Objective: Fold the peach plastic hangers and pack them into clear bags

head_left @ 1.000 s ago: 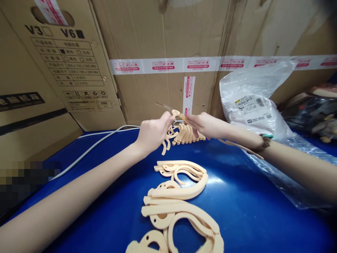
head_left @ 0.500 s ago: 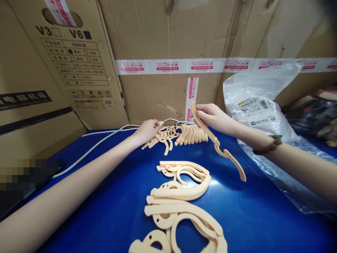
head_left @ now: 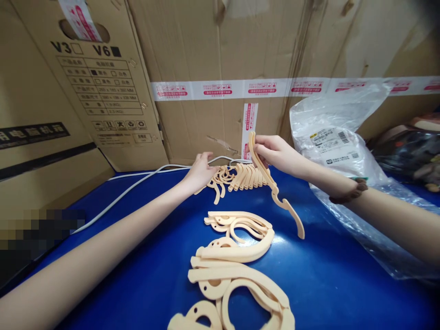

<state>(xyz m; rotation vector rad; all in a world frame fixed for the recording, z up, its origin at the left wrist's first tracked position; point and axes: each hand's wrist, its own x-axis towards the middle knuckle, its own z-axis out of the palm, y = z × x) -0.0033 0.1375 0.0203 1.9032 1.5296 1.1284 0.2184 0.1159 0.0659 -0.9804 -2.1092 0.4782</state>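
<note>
My right hand (head_left: 273,153) pinches a beige plastic folding-hanger arm (head_left: 258,161) near its top end. A second curved piece is joined to it and hangs down to the right above the blue table. At the left end of a loose pile of hanger pieces (head_left: 225,176), my left hand (head_left: 201,173) reaches in with its fingers apart. No piece shows in it, though the hand covers part of the pile. A row of curved hanger arms (head_left: 248,176) lies just right of the pile. Nearer to me are several folded hangers (head_left: 237,252).
Cardboard boxes (head_left: 206,50) wall off the back and left. A white cable (head_left: 137,185) runs along the left side of the blue table (head_left: 137,284). On the right lies a clear plastic bag (head_left: 338,146) with a label. A pixelated dark patch covers the lower left.
My left hand has shifted slightly right over the pile, and its fingers have spread. The hanging end of the hanger piece in my right hand has swung left.
</note>
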